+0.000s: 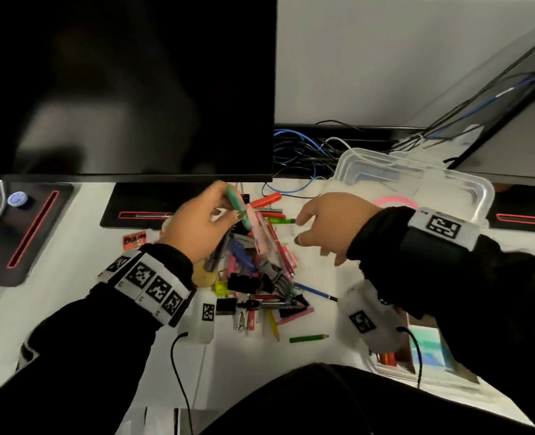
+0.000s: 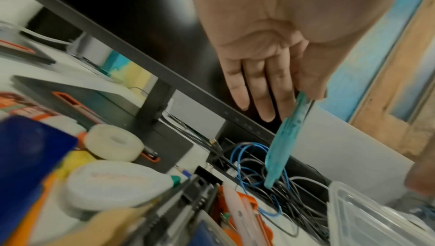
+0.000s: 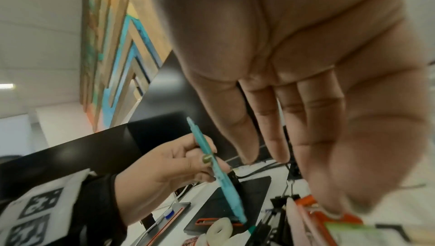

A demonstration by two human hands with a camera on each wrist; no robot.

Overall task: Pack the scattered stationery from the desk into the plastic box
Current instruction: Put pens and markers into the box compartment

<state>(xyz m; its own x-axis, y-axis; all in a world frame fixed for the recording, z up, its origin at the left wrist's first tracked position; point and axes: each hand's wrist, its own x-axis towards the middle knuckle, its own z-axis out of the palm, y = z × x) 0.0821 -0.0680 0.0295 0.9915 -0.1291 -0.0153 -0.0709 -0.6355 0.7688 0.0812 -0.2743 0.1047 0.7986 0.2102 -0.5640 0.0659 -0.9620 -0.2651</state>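
My left hand (image 1: 197,224) pinches a teal pen (image 1: 238,208) between thumb and fingers above the heap of stationery (image 1: 260,277). The same teal pen (image 2: 284,138) hangs from the fingers in the left wrist view, and the teal pen (image 3: 219,172) also shows in the right wrist view. My right hand (image 1: 329,227) hovers open, fingers spread and holding nothing, to the right of the heap. Behind that hand the clear plastic box (image 1: 417,180) stands at the back right of the white desk (image 1: 71,293); a pink ring (image 1: 395,200) lies in it.
A black monitor (image 1: 128,86) fills the upper left, its base (image 1: 134,205) behind the heap. Tangled cables (image 1: 304,152) run behind the box. A green pencil (image 1: 308,338) and blue pencil (image 1: 316,291) lie loose. White tape rolls (image 2: 115,142) sit left of the heap. A colourful booklet (image 1: 429,350) lies at front right.
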